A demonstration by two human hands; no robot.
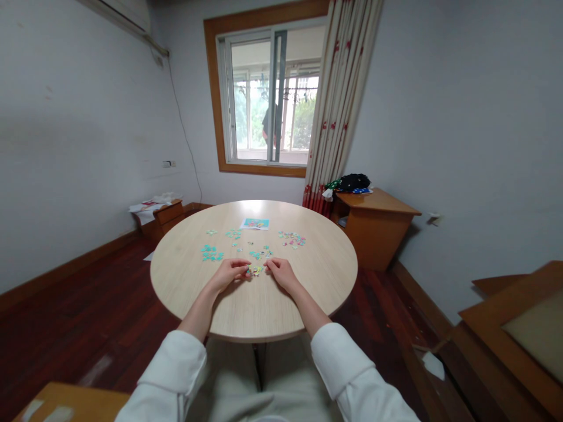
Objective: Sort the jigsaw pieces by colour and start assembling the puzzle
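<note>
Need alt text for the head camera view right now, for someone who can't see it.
Two bare hands, left hand and right hand, rest on a round wooden table, fingertips meeting at a small cluster of puzzle pieces. More loose pieces and a reference picture lie farther back, with a window behind.

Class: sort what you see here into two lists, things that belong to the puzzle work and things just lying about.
In use:
left hand
right hand
small cluster of pieces
loose puzzle pieces
reference picture
round table

Lying about:
side cabinet
dark bundle
curtain
papers
</note>
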